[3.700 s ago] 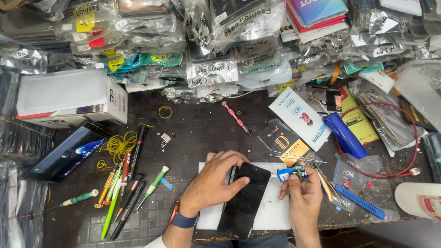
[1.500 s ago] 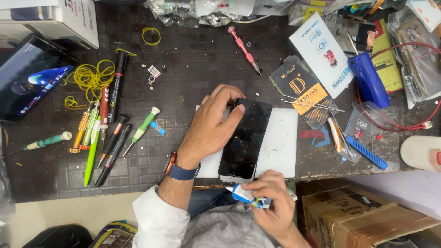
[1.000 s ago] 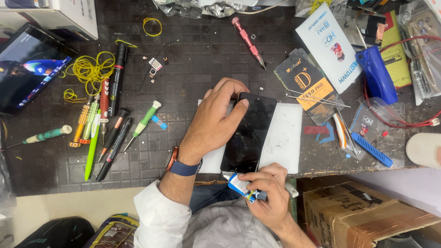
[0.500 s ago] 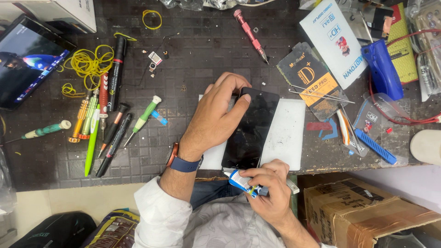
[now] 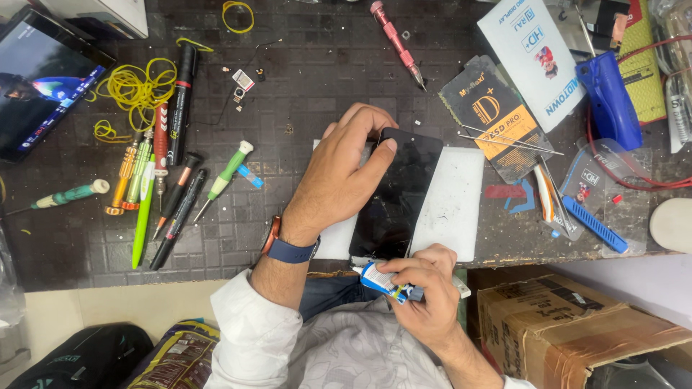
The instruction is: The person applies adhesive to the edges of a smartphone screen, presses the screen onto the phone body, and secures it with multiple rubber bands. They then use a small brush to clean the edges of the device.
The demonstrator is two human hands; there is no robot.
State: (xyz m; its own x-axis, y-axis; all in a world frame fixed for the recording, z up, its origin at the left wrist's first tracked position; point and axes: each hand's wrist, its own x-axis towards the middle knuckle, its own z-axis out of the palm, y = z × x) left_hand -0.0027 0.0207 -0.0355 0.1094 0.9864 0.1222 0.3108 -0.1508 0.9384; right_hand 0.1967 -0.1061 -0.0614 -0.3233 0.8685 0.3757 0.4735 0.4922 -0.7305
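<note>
Left hand [image 5: 339, 176] stays flat, pinning the black phone screen [image 5: 400, 194] on the white mat [image 5: 454, 209], while right hand [image 5: 425, 288], pinching the blue-white glue tube [image 5: 382, 279], has dropped to the screen's 6 o'clock edge, nozzle touching.

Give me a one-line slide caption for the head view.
Left hand steadies a black phone on a white mat; right hand holds a small blue-and-white tube at its near edge.
</note>
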